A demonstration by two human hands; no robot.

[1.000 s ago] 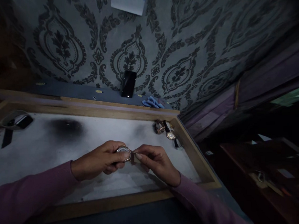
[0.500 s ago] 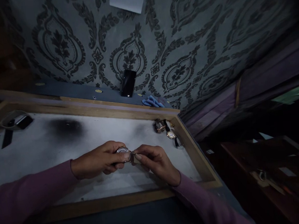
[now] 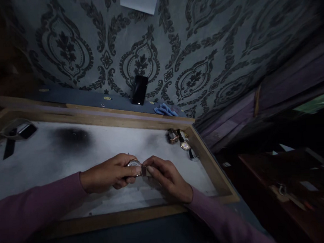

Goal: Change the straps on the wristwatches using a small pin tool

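Observation:
A round wristwatch (image 3: pixel 134 163) with a pale dial is held over the white floor of a wooden-rimmed tray (image 3: pixel 107 140). My left hand (image 3: pixel 114 172) is closed around its case, thumb across the front. At the case's right side, my right hand (image 3: pixel 166 175) pinches a short brown strap (image 3: pixel 146 171) between thumb and fingers. Whether the strap is joined to the case is too small to make out. The right hand's lower fingers are partly hidden behind its thumb.
Several watches (image 3: pixel 184 145) lie in the tray's right corner. A clear dish (image 3: pixel 16 129) with dark straps sits at the left end. Behind the rim are a black phone (image 3: pixel 139 89) and a blue cloth (image 3: pixel 165 109). A reddish-brown table (image 3: pixel 266 165) stands to the right.
My right fingers have shifted slightly on the strap, and more of its brown face shows beside the case. My left hand still grips the watch, moved a little to the right.

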